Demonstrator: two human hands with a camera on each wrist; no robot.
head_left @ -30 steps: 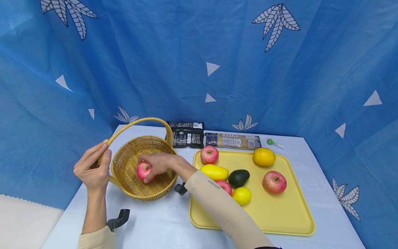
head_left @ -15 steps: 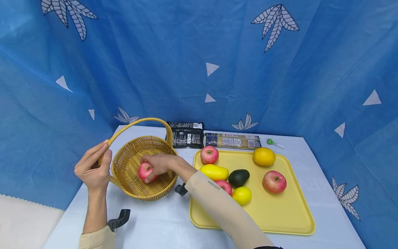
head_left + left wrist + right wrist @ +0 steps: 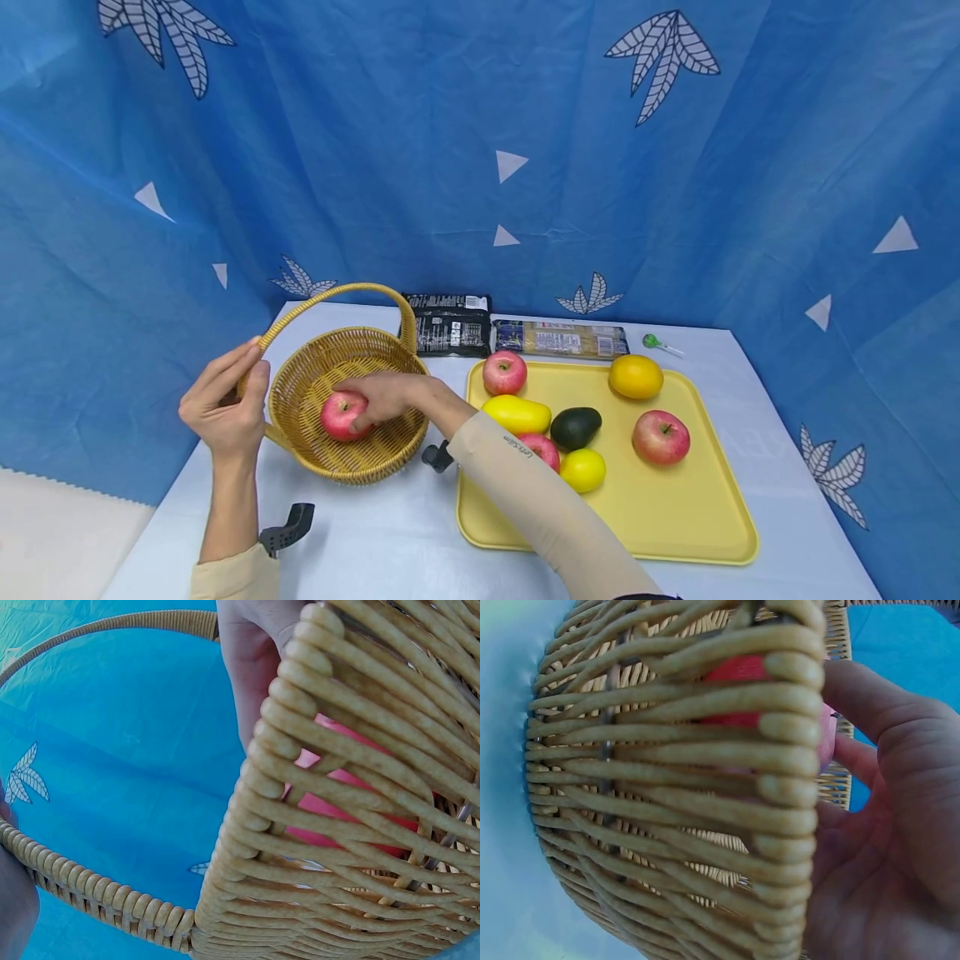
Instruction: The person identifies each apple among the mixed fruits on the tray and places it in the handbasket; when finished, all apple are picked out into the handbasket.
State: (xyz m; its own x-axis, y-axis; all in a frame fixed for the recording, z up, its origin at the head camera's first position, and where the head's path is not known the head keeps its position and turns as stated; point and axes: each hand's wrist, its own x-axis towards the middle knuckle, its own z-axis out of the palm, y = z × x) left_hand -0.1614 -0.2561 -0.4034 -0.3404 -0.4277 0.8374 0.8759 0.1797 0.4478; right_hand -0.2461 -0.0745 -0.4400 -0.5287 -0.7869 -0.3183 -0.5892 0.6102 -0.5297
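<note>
A round wicker basket (image 3: 348,475) with a tall arched handle (image 3: 360,288) stands on the left of the table. My left hand (image 3: 228,408) grips the handle's left side between thumb and fingers. Inside the basket lies a red apple (image 3: 341,416), low near the woven bottom. My right hand (image 3: 386,398) reaches in from the right, its fingers over the apple's far side and its thumb on the near side. Through the weave, the left wrist view shows part of the apple (image 3: 322,817). In the right wrist view the basket wall (image 3: 682,750) hides much of the apple.
Right of the basket lies a yellow tray (image 3: 675,533) with several fruits, including an apple (image 3: 662,437), an avocado (image 3: 576,429), a mango (image 3: 517,414) and a lemon (image 3: 583,472). Behind are a black packet (image 3: 450,329), a noodle packet (image 3: 562,340) and a green lollipop (image 3: 652,341).
The apple in the basket has shifted slightly left, and more of it shows beside my right hand. My left hand keeps its hold on the handle.
</note>
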